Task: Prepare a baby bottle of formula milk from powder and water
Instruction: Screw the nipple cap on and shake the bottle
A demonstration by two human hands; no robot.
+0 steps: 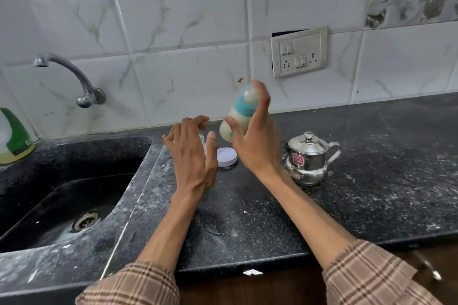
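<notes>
My right hand (255,136) grips a baby bottle (239,116) above the counter. The bottle is tilted, blurred, holds pale milky liquid and has a teal ring and a clear cap on top. My left hand (192,153) hovers beside it with fingers spread and nothing in it. Behind my left hand stands a small clear glass jar (202,142), mostly hidden. Its white round lid (226,157) lies flat on the counter between my hands. A small steel kettle (308,158) with a lid stands to the right of my right wrist.
A black sink (74,195) with a drain lies to the left, under a metal tap (74,77). A green-labelled soap bottle (13,136) stands at the far left. The black speckled counter (260,218) is dusted with white powder. A socket panel (298,53) is on the tiled wall.
</notes>
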